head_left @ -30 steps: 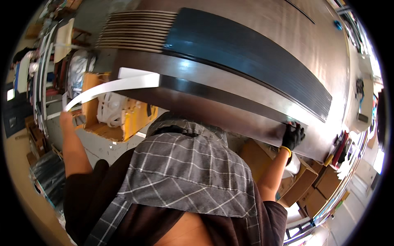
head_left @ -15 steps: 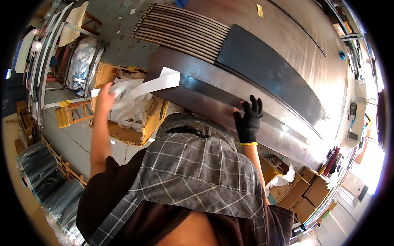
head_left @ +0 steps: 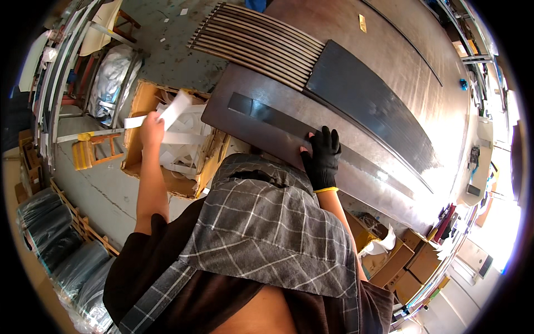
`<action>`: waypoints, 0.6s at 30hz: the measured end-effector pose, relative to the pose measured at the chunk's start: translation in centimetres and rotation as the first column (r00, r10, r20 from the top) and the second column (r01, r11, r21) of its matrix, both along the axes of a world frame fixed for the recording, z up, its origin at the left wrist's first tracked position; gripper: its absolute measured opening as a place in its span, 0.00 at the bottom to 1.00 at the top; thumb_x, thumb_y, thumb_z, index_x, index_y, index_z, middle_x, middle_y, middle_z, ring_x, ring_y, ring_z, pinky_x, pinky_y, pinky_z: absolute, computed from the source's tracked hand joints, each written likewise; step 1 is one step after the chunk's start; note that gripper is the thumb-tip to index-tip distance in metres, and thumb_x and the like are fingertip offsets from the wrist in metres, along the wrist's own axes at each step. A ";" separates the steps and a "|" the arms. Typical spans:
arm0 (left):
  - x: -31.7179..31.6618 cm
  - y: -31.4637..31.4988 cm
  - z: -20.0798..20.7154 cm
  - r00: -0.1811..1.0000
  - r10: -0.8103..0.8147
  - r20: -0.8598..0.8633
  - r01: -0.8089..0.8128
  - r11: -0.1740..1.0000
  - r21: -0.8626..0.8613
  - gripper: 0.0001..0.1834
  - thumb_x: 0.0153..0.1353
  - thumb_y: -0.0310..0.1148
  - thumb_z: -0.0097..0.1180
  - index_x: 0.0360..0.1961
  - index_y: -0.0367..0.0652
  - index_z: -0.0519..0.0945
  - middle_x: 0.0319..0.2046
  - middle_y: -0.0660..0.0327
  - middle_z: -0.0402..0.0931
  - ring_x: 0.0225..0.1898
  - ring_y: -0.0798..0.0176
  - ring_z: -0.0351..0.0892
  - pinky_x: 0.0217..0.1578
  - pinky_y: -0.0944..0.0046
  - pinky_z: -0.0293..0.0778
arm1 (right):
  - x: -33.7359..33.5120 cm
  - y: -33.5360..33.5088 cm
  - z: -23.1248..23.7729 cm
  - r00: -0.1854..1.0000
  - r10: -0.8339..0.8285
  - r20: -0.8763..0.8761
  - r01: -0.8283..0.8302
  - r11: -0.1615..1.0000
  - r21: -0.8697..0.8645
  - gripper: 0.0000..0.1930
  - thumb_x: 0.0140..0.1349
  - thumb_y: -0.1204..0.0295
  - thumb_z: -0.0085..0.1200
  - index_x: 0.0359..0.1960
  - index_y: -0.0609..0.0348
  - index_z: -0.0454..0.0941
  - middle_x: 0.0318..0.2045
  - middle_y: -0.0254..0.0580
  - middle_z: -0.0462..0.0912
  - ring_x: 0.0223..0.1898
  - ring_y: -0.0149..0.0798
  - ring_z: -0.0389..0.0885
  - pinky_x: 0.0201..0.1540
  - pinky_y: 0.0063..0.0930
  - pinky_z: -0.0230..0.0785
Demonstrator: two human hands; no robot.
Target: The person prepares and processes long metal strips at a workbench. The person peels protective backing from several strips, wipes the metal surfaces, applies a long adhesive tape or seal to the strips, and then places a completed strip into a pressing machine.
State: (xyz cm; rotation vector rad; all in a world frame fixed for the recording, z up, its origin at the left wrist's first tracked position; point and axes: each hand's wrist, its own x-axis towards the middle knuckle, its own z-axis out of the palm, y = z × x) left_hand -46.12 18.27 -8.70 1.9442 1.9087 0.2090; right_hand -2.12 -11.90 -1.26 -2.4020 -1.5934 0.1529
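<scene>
A white strip [head_left: 177, 108], blurred at its upper end, is pinched in my bare left hand [head_left: 151, 131] above an open cardboard box [head_left: 143, 99]. Loose white strips [head_left: 181, 139] lie heaped inside that box. On the table my right hand [head_left: 322, 156], in a black glove with bare thumb and fingertip showing, rests with fingers stretched out. It touches a long flat dark strip [head_left: 267, 118] lying along the near side of the brown table [head_left: 222, 117]. Part of the dark strip is hidden under the glove.
Beyond the dark strip lie a stack of long dark strips [head_left: 367, 92] and a row of thin strips [head_left: 258, 47] overhanging the table's left end. Metal racking [head_left: 61, 83] stands at the left. Wrapped rolls [head_left: 67, 239] sit lower left; cardboard boxes [head_left: 397, 267] stand lower right.
The white strip in my left hand has swung off the table's end to over the box. My right hand has shifted slightly left and stays on the dark strip.
</scene>
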 end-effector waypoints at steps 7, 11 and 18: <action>13.5 -3.9 5.0 0.586 0.065 0.808 0.236 0.940 -0.247 0.23 0.64 0.41 0.58 0.57 0.44 0.75 0.56 0.59 0.75 0.53 0.66 0.75 0.52 0.63 0.69 | -0.6 0.4 0.1 1.000 -0.009 0.016 0.010 1.000 -0.025 0.32 0.46 0.59 0.67 0.56 0.46 0.72 0.64 0.49 0.61 0.67 0.63 0.54 0.62 0.57 0.55; 19.0 -5.6 7.3 0.439 0.501 0.746 0.200 0.755 -0.625 0.27 0.64 0.42 0.56 0.62 0.42 0.70 0.58 0.63 0.74 0.57 0.67 0.69 0.52 0.63 0.64 | -0.7 0.4 -0.2 1.000 -0.012 -0.014 0.012 1.000 -0.020 0.33 0.46 0.58 0.67 0.56 0.47 0.72 0.64 0.50 0.62 0.67 0.63 0.54 0.63 0.57 0.53; 21.5 -5.1 8.0 0.593 0.379 0.710 0.140 0.820 -0.555 0.31 0.55 0.40 0.66 0.59 0.48 0.70 0.45 0.66 0.75 0.47 0.69 0.72 0.44 0.61 0.68 | -0.2 -0.7 -2.1 0.999 0.012 0.033 -0.016 0.992 0.123 0.34 0.43 0.56 0.67 0.55 0.49 0.72 0.63 0.57 0.64 0.65 0.66 0.58 0.62 0.59 0.55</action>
